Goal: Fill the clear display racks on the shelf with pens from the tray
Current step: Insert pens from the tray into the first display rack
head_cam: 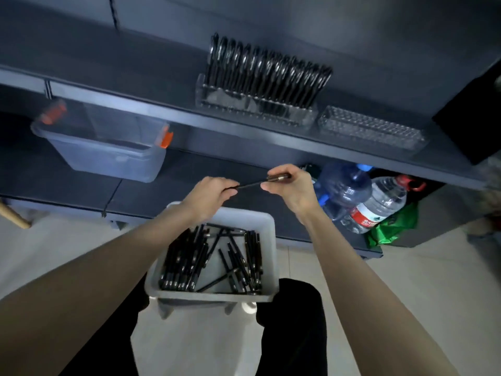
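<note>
A white tray below my hands holds several black pens. Above its far edge, one black pen spans between my hands. My left hand pinches its left end. My right hand grips the right end, where a shiny cap part shows. On the dark shelf above, a clear rack stands packed with several upright pens. A second clear rack, to its right, has no pens in it.
A translucent bin with orange latches sits on a lower shelf at left. Large water bottles and a green bag stand under the shelf at right. My dark-trousered legs flank the tray. Pale floor tiles lie below.
</note>
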Motion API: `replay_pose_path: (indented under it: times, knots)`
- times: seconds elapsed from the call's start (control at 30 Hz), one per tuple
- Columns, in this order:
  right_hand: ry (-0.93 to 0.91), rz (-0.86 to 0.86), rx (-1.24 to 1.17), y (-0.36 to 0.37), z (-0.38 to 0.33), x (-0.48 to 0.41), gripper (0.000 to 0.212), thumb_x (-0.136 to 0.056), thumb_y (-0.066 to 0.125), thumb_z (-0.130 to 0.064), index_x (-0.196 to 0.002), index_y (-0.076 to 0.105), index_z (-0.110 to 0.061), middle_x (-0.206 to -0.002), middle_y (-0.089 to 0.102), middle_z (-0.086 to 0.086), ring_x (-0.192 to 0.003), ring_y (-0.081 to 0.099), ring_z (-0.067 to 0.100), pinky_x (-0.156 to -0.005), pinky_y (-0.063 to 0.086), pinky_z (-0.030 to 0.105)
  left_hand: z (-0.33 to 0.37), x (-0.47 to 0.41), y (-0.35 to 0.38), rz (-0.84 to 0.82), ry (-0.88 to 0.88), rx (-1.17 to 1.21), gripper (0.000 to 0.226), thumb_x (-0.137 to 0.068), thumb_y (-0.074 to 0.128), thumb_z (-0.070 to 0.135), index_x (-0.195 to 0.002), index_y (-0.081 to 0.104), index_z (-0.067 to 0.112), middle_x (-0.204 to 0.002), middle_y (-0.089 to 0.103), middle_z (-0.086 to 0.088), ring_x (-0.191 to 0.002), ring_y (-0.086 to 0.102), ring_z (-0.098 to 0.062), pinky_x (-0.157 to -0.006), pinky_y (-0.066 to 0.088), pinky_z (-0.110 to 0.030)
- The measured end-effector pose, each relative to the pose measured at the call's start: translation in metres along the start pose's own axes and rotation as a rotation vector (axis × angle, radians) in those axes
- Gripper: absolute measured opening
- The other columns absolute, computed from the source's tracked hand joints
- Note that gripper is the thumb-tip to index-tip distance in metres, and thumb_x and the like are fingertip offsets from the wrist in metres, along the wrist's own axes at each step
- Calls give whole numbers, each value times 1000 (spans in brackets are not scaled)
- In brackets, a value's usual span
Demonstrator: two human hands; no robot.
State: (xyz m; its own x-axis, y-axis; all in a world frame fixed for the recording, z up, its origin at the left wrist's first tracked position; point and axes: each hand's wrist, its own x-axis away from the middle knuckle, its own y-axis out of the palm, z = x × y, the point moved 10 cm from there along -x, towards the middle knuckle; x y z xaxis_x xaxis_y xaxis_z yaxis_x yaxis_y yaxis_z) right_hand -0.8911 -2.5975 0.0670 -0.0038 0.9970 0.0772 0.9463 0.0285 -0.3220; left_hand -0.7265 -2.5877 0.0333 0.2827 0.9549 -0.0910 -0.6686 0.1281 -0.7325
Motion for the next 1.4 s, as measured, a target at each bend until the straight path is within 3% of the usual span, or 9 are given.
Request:
replay_pose_path:
  times: [0.1,0.2,0.3,0.43,0.53,0.63,0.77,1.0,1.4]
  knots:
    - [-84,106,-172,-39,-42,-5,33,-73,72,11,-87,57,-15,-67,65,2,-61,62,7,-66,54,21,40,-22,-26,67,35,90,21,-91,59,15,-109,67,7,-85,70,-7,-81,66,-19,-81,50,-32]
    - [-149,185,-284,-67,-71,-13,31,-78,68,9,-97,51,-9,-54,62,-8,-58,63,6,-64,54,18,73,-43,-44,137,55,178,14,-86,65,12,-99,70,7,-75,68,0,-71,65,-12,-75,48,-24]
    - [-209,288,-277,-90,-95,-23,38,-80,69,5,-112,51,-4,-60,60,-2,-60,62,10,-71,56,24,96,-64,-54,173,58,261,11,-83,69,11,-93,70,7,-73,67,-1,-66,61,-8,-73,49,-23]
    - [-304,419,-153,-116,-121,-42,45,-80,69,3,-120,54,-12,-67,59,0,-67,59,11,-77,53,26,104,-88,-65,222,42,247,39,-83,70,21,-120,61,10,-109,65,-2,-92,60,-11,-90,46,-25]
    - [-332,547,-59,-136,-132,-55,47,-80,69,2,-121,51,-13,-80,63,5,-65,55,4,-74,47,14,81,-100,-75,281,-43,186,55,-86,66,29,-134,46,10,-129,51,-7,-117,50,-20,-100,42,-34]
    - [-366,627,18,-147,-138,-67,39,-83,66,3,-117,50,-10,-81,60,2,-63,55,5,-63,43,6,48,-104,-89,397,-162,88,64,-87,64,32,-140,36,9,-138,37,-10,-129,37,-27,-104,37,-40]
    - [-444,687,144,-156,-143,-82,36,-85,62,5,-117,53,-9,-86,59,7,-74,57,17,-68,45,14,12,-108,-105,558,-281,11,81,-83,69,31,-143,24,2,-144,25,-16,-132,25,-32,-108,27,-39]
    - [-502,699,259,-154,-137,-111,36,-84,62,6,-117,55,-7,-85,55,3,-80,60,24,-78,51,29,-31,-122,-117,670,-415,5,100,-80,71,36,-147,5,2,-154,8,-18,-141,11,-34,-115,17,-43]
    - [-437,585,627,-129,-124,-144,37,-92,54,-5,-128,53,-11,-97,67,12,-89,61,31,-78,49,40,-48,-133,-117,715,-397,60,89,-81,70,35,-144,19,2,-142,29,-16,-130,34,-33,-100,39,-49]
